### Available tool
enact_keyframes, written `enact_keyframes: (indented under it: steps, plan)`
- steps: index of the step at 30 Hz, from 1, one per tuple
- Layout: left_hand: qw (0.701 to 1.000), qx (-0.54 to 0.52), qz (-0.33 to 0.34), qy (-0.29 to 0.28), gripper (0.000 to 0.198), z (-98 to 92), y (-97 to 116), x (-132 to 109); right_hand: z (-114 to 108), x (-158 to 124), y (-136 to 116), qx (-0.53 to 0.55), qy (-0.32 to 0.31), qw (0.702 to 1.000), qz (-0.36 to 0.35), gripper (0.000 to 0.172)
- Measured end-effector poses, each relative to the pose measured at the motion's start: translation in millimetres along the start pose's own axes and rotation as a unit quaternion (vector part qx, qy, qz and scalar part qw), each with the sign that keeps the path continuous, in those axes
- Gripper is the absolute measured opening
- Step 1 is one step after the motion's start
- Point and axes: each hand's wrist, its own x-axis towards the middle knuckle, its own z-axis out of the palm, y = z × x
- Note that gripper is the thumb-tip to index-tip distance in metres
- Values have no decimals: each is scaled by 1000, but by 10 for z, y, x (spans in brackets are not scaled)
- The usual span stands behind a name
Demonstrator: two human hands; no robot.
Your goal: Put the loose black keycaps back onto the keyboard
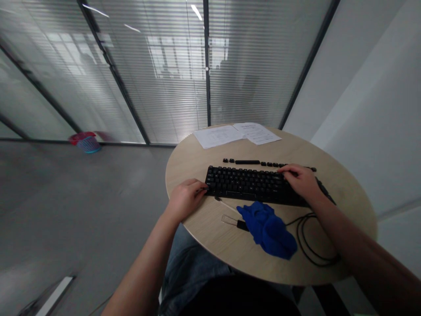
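A black keyboard point(250, 181) lies flat on the round wooden table, with a bare stretch along its near edge where keys are off. At its left end, my left hand point(187, 197) has its fingertips pinched together near the front corner. Something small and dark shows at those fingertips, too small to name. My right hand point(301, 180) rests over the keyboard's right part, thumb and fingers closed on its back edge. Just behind lies a row of loose keycaps point(269, 164), with a long spacebar point(247, 162) among them.
On the table point(197, 162), a blue cloth point(266, 230) partly covers a wire keycap puller point(235, 221) and a thin white stick point(228, 205). A black cable point(305, 245) coils at right. Paper sheets point(220, 136) lie at the back. A basket point(88, 142) stands on the floor.
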Motion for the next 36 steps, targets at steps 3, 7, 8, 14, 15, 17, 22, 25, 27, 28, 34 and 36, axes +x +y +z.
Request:
enact_keyframes:
  steps: [3,7,8,14,15,17,22,25,27,28,34,36]
  plan:
    - [1000,11,12,2,11,11,-3,-9,-1,3,-13,2,-4,1000,2,24]
    - [999,21,31,4,13,17,0,-9,2,7,-19,5,-3,1000,6,24]
    - [999,26,35,5,13,15,5,-8,3,7,-16,7,-4,1000,7,24]
    - [998,50,42,2,14,-1,38,-1,6,4,0,5,-9,1000,5,24]
    - [998,51,43,2,14,-2,40,0,5,3,1,4,-8,1000,4,24]
    - [998,50,44,1,15,-3,38,2,4,1,3,1,-4,1000,2,24]
    - [999,29,33,-6,15,6,21,9,5,-3,18,0,6,1000,7,24]
    - [999,28,24,-11,15,11,16,11,5,-2,33,1,6,1000,4,24]
    - [999,20,22,-11,16,12,15,9,4,-1,37,-3,2,1000,-4,23]
    - [1000,16,23,-10,17,12,14,7,4,0,34,-5,-3,1000,-9,23]
    - [999,11,33,-5,14,19,-6,-9,29,-2,-22,-7,-24,999,-34,24]
    - [999,17,34,-3,13,20,-9,-10,44,-4,-38,-2,-31,999,-35,24]
